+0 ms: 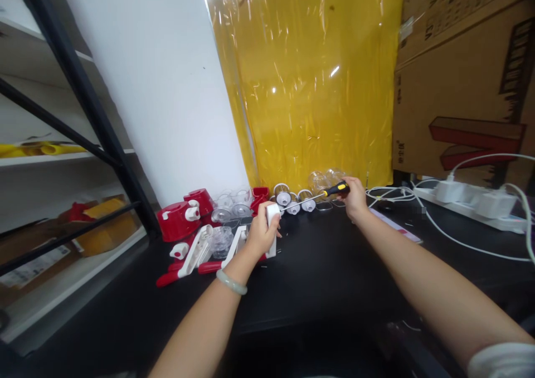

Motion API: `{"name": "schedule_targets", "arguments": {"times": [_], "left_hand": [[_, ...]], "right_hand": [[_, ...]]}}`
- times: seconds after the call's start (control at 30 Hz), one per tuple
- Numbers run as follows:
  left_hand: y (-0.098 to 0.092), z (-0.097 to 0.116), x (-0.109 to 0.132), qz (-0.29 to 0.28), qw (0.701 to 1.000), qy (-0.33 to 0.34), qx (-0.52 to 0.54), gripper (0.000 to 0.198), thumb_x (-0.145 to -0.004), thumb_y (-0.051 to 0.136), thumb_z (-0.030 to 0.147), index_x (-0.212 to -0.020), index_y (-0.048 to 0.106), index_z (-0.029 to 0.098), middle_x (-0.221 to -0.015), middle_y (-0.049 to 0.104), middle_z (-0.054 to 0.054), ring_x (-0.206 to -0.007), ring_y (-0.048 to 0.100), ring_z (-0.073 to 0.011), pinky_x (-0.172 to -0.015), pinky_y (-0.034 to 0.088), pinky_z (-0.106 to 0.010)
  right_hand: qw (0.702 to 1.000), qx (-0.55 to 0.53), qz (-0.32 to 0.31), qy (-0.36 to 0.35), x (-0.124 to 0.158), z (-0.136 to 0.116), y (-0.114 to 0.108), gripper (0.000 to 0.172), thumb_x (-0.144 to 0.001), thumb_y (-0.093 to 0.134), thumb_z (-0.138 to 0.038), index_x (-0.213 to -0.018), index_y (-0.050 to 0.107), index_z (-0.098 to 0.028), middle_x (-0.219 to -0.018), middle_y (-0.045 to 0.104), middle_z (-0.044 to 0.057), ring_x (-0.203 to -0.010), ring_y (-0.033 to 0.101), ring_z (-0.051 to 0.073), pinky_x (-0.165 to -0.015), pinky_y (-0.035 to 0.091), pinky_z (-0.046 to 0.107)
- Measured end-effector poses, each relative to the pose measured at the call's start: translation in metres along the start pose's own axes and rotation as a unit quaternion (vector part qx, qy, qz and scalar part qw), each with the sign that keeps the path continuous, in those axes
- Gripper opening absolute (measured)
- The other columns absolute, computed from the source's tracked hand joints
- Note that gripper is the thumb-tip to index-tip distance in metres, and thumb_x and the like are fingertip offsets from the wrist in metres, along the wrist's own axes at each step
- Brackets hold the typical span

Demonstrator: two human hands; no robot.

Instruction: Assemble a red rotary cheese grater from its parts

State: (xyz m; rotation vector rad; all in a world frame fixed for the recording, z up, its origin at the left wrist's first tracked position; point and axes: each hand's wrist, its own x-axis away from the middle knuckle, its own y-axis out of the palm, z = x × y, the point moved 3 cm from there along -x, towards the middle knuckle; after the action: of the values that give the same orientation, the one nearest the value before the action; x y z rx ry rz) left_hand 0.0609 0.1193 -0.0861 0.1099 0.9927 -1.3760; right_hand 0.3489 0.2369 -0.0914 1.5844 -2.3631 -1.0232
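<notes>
My right hand (354,198) grips a long screwdriver (336,189) by its black and yellow handle. Its thin metal shaft slants down to the left, and the tip ends at a white part (273,213) in my left hand (262,232). The fingers of my left hand are wrapped round that part, so much of its shape is hidden. Beside my left wrist lie white crank handles (196,250) with red grips. Several metal drums (282,194) with white ends stand just behind the shaft.
Red plastic housings (178,222) and clear discs (221,241) are at the left of the black table (317,289). Clear cups (320,180) stand before the yellow curtain (309,88). A power strip (472,202) with white cables and a large cardboard box (463,88) are at right.
</notes>
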Motion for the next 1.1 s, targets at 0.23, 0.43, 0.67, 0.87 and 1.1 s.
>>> {"name": "schedule_targets", "arguments": {"times": [0.23,0.43,0.67,0.87,1.1], "left_hand": [[0.001,0.002,0.0,0.013,0.998,0.003,0.067,0.038,-0.099,0.043,0.05,-0.123,0.042,0.02,-0.071,0.062,0.004,-0.048,0.065,-0.0141,-0.049,0.05,-0.024],[0.0,0.003,0.0,0.022,0.996,0.007,0.087,0.04,-0.099,0.042,0.054,-0.121,0.042,0.02,-0.069,0.061,0.005,-0.047,0.064,-0.0127,-0.048,0.049,-0.023],[-0.006,0.002,-0.001,0.026,0.997,0.002,0.075,0.041,-0.1,0.039,0.055,-0.122,0.04,0.02,-0.069,0.061,0.005,-0.047,0.065,-0.0131,-0.048,0.049,-0.023],[-0.007,0.001,-0.001,0.006,0.997,0.016,0.072,0.042,-0.1,0.041,0.054,-0.124,0.041,0.02,-0.07,0.061,0.005,-0.048,0.066,-0.0136,-0.049,0.051,-0.024],[-0.007,-0.001,-0.001,0.012,0.998,0.007,0.059,0.041,-0.1,0.042,0.054,-0.123,0.042,0.019,-0.069,0.061,0.005,-0.047,0.065,-0.0132,-0.048,0.05,-0.023]], "right_hand": [[0.998,-0.021,-0.038,-0.055,-0.003,-0.007,0.003,0.035,-0.063,0.072,-0.05,-0.08,0.058,-0.022,-0.07,0.056,-0.004,-0.049,0.049,0.009,-0.037,0.035,0.021],[0.998,-0.015,-0.063,-0.002,-0.005,-0.008,0.008,0.034,-0.065,0.075,-0.047,-0.08,0.056,-0.022,-0.069,0.056,-0.005,-0.05,0.051,0.011,-0.04,0.038,0.021],[0.995,-0.033,-0.09,0.026,0.003,-0.001,0.003,0.036,-0.066,0.075,-0.046,-0.087,0.056,-0.024,-0.071,0.057,-0.004,-0.051,0.054,0.013,-0.047,0.045,0.026],[0.989,-0.085,-0.112,0.036,0.007,0.001,0.001,0.03,-0.068,0.072,-0.041,-0.087,0.056,-0.025,-0.076,0.054,-0.003,-0.062,0.057,0.015,-0.054,0.049,0.03],[0.992,-0.053,-0.113,0.024,0.006,-0.001,0.0,0.038,-0.062,0.077,-0.046,-0.086,0.057,-0.024,-0.078,0.057,-0.003,-0.06,0.057,0.014,-0.051,0.049,0.028]]}}
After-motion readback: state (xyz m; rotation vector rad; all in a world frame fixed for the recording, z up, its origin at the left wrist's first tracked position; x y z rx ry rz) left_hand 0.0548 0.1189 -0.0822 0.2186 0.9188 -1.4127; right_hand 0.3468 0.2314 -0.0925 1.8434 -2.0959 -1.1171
